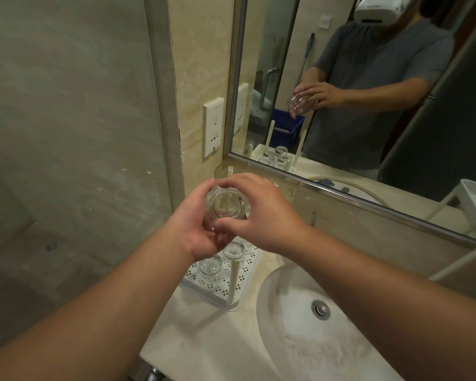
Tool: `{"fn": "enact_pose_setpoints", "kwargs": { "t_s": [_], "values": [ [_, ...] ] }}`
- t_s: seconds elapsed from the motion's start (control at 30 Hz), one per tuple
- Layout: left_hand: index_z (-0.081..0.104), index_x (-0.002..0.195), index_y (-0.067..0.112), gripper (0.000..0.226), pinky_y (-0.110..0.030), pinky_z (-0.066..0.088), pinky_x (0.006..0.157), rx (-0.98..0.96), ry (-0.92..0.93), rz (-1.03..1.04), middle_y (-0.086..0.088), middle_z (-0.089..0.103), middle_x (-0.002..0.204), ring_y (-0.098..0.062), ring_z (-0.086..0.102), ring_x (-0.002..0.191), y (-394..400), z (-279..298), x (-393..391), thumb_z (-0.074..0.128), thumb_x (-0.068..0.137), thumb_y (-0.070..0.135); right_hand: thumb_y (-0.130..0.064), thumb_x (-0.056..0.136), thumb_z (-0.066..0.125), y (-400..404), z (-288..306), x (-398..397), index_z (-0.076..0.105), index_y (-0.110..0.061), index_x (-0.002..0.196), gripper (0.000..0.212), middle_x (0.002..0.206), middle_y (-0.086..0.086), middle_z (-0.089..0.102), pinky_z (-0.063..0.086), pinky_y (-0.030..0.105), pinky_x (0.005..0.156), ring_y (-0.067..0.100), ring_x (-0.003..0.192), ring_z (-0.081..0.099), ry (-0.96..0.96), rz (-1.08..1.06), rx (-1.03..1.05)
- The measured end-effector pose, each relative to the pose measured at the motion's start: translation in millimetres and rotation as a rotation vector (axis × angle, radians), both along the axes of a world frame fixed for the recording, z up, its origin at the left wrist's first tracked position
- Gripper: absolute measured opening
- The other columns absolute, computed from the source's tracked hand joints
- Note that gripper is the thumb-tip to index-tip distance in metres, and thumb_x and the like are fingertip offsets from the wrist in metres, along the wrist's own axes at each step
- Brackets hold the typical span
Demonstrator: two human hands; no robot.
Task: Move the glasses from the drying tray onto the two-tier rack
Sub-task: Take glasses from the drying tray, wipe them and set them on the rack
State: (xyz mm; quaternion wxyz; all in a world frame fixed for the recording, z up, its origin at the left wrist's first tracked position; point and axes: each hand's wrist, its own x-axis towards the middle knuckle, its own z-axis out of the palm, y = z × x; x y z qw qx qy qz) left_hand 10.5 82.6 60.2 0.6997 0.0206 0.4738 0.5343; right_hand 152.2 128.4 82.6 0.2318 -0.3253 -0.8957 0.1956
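A pale marble-look counter [204, 339] runs along a mirrored wall. Set into it at the right is a white oval sink [291, 339] with a metal drain [320, 309]. At the counter's back left corner sits a white perforated drying tray [217, 284] with upright white posts. 2 clear glasses [210, 268] stand visible on the tray.
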Motion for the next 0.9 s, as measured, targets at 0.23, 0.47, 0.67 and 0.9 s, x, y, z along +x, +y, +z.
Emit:
{"fn": "enact_pose_setpoints", "kwargs": {
  "t_s": [0.23,0.47,0.67,0.9],
  "values": [
    [0.065,0.117,0.009,0.053,-0.032,0.057,0.050,0.132,0.177,0.006,-0.008,0.068,0.062,-0.022,0.068,0.054,2,7,2,0.071,0.084,0.050,-0.045,0.083,0.071,5,-1,1,0.062,-0.034,0.119,0.038,0.115,-0.022,0.053,0.041,0.015,0.083,-0.008,0.103,0.049,0.202,-0.090,-0.165],
    [0.066,0.109,0.013,0.030,-0.036,0.058,0.056,0.228,0.299,0.065,-0.006,0.073,0.075,-0.024,0.070,0.059,5,12,7,0.077,0.084,0.026,-0.043,0.082,0.074,11,-2,1,0.055,-0.037,0.123,0.046,0.119,-0.018,0.055,0.053,0.033,0.086,0.001,0.101,0.056,0.260,-0.158,-0.255],
    [0.048,0.136,0.024,0.073,-0.048,0.060,0.067,0.285,0.357,0.125,-0.010,0.071,0.108,-0.028,0.072,0.073,9,15,9,0.083,0.074,0.005,-0.034,0.076,0.082,13,-7,5,0.043,-0.045,0.125,0.063,0.112,-0.026,0.053,0.050,0.023,0.075,-0.001,0.095,0.057,0.254,-0.162,-0.287],
    [0.049,0.137,0.033,0.082,-0.042,0.061,0.068,0.461,0.623,0.167,0.005,0.063,0.122,-0.023,0.071,0.099,8,14,20,0.086,0.070,0.003,-0.029,0.069,0.087,15,-11,6,0.036,-0.044,0.128,0.079,0.101,-0.037,0.054,0.052,0.014,0.068,-0.012,0.090,0.060,0.316,-0.159,-0.318]
  ]
}}
